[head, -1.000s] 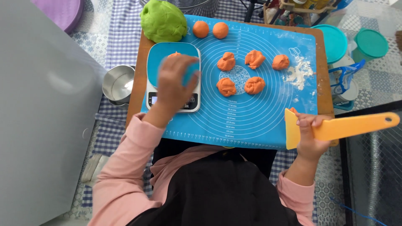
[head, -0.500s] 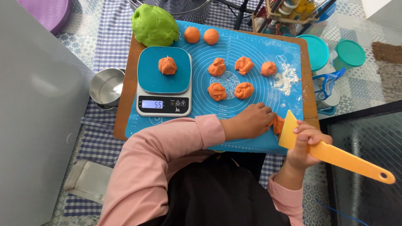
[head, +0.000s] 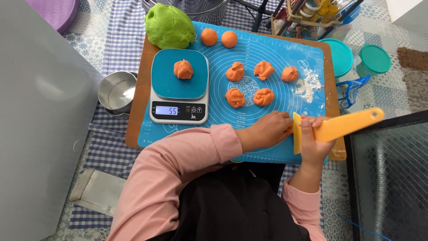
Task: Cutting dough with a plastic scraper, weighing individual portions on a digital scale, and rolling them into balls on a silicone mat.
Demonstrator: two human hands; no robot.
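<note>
My left hand [head: 266, 130] reaches across my body and lies palm down on the blue silicone mat [head: 267, 49], fingertips against the blade of a yellow plastic scraper [head: 332, 127]. Anything under its fingers is hidden. My right hand [head: 313, 142] grips the scraper with the blade standing on the mat's near edge. A teal kitchen scale [head: 166, 87] carries one rough orange dough lump [head: 183, 69]. Several more rough orange lumps [head: 264, 97] lie mid-mat. Two smooth orange balls [head: 218, 38] sit at the far edge beside a big green dough mass [head: 169, 27].
The mat lies on a wooden board [head: 137, 93]. A flour patch [head: 307, 87] sits at the mat's right. Steel cups [head: 117, 91] stand left of the board, teal lidded tubs [head: 373, 59] right. A grey panel [head: 35, 111] is at left, a dark glass surface [head: 388, 178] at right.
My left hand left the scale, leaving a lump on it, and crossed to the scraper. An orange piece seen by the blade is now covered. The scraper handle swung upward.
</note>
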